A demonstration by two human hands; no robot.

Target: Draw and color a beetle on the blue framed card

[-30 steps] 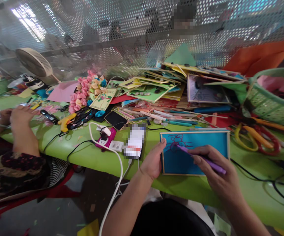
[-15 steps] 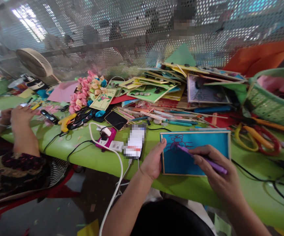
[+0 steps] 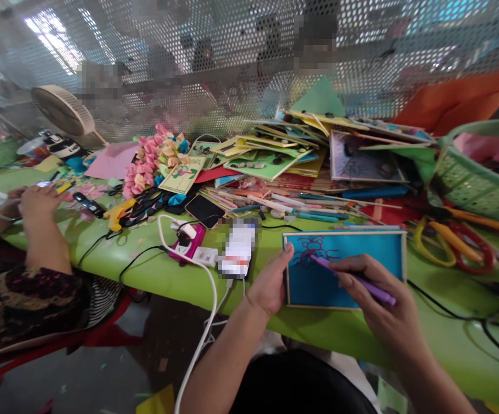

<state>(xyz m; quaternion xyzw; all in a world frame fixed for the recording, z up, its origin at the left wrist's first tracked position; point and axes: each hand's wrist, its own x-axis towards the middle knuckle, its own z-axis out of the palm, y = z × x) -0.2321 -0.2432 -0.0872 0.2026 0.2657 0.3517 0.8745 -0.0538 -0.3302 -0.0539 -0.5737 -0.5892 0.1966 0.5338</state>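
Observation:
A blue card with a pale stick frame [image 3: 344, 287] lies near the front edge of the green table. My left hand [image 3: 271, 284] grips its left side, thumb over the frame and the other fingers out of sight beneath. In my right hand [image 3: 381, 293] a purple marker pen [image 3: 361, 282] is pinched, its tip touching a dark outline drawing [image 3: 313, 247] of a creature at the card's upper left. The right part of the blue surface carries no lines. Left of the card lies a phone [image 3: 237, 247], its screen lit and blurred out, with a cable plugged in.
Several framed cards [image 3: 275, 161] are piled at the back, with pens [image 3: 275, 204] before them. Scissors [image 3: 469, 247] and a green basket [image 3: 477, 178] stand right. A magenta power strip [image 3: 184, 247], a yellow glue gun [image 3: 117, 215] and a co-worker's hands [image 3: 37, 201] are left.
The pen tip and my right hand have shifted very slightly at the drawing. My left hand keeps its hold on the framed card, and the view has moved a little.

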